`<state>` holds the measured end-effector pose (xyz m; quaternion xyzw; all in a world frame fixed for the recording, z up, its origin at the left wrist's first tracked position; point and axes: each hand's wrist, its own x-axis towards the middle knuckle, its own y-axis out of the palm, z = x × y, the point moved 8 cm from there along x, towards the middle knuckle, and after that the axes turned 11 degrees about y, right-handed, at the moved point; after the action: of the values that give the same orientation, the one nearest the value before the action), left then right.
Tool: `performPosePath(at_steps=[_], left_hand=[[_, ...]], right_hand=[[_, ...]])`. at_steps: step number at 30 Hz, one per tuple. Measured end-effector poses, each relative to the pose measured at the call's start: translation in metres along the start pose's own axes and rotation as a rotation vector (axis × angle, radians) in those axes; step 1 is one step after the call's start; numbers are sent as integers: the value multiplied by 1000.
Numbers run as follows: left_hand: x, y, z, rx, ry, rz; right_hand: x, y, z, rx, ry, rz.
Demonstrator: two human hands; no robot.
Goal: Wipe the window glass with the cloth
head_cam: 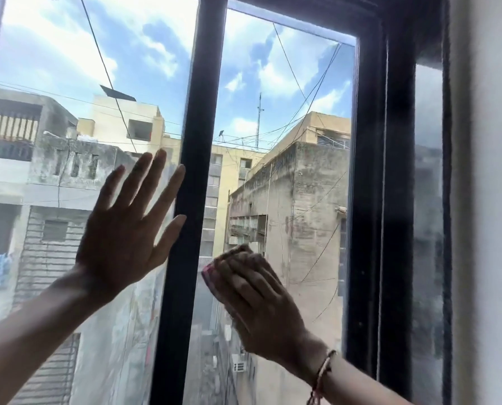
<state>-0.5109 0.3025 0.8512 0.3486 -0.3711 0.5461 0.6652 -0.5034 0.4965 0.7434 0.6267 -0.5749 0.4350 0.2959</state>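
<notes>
Left hand (pixel 121 229) is up and flat against the clear left-hand window pane (pixel 68 68), palm to the glass, all five fingers fanned wide apart and pointing upward, nothing in its grip. The forearm rises from the lower left corner at a slant, wrist straight. Its thumb (pixel 168 235) and forefinger reach toward the dark vertical window bar (pixel 197 171) just to the right of it, tips at the bar's edge; whether they actually touch it, I cannot tell.

Across that bar, the right hand (pixel 252 296) sits lower than the left one. It lies palm-down on the clear right-hand window pane (pixel 287 97), fingers together and angled up and to the left, pressing a small folded pink and tan cloth (pixel 214 264) against the glass. The cloth peeks out past the fingertips and along the left edge of the hand, close beside the bar. The right forearm comes in from the lower right, with a thin braided thread bracelet (pixel 321 375) wrapped around the wrist, its loose ends hanging down.

The two hands are well apart, one on each side of the bar. To the right of the right hand stands the dark outer window frame (pixel 384 200), then a pale wall (pixel 492 200).
</notes>
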Motion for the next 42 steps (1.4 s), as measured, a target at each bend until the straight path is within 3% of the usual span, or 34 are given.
performPosePath(at_steps=[2,5,7,8,9,11,13,14,16,18,20,22,24,26,28,30,33,35,38,40,42], left_hand=[[-1,1,-2,-30,-7,7],[2,-2,-1,-35,-19,4],[2,-2,-1,-33,-19,3],[1,-2,0,-35,-18,2],[1,-1,0,-31,-11,-1],[1,0,1,-20,-5,0],[0,1,1,-29,-3,10],[-1,1,0,-37,-1,16],[-2,1,-1,-41,-13,26],[-2,2,-3,-44,-20,27],[-3,2,-2,-45,-25,31],[-3,2,0,-35,-28,34],[-1,1,0,-40,-20,28],[0,-1,2,-40,-21,24],[1,-3,2,-37,-33,26],[0,-4,2,-27,-45,21],[2,-3,1,-14,-52,20],[3,-2,2,6,-44,31],[2,-3,4,9,-30,28],[1,-2,5,-1,-30,29],[0,-2,5,-18,-28,27]], right_hand=[[-13,-10,-29,-33,-13,24],[20,-47,-111,-13,530,-205],[38,-50,-116,-19,836,-357],[43,-41,-95,-22,828,-366],[43,-26,-61,-15,704,-324],[18,2,18,4,267,-134],[-20,5,26,-35,74,3],[-26,-3,6,-55,94,-1],[-13,-28,-60,-73,337,-69],[24,-55,-124,-94,625,-193],[80,-69,-149,-70,753,-293],[131,-60,-128,-13,726,-340],[147,-42,-75,20,515,-336],[119,-22,-27,17,254,-229],[75,-20,-32,12,156,-151],[59,-37,-78,-20,313,-170],[92,-68,-153,-28,746,-329],[133,-70,-152,19,815,-384],[145,-40,-78,40,512,-322],[91,-11,-20,16,272,-161],[25,-5,-6,4,175,-43]])
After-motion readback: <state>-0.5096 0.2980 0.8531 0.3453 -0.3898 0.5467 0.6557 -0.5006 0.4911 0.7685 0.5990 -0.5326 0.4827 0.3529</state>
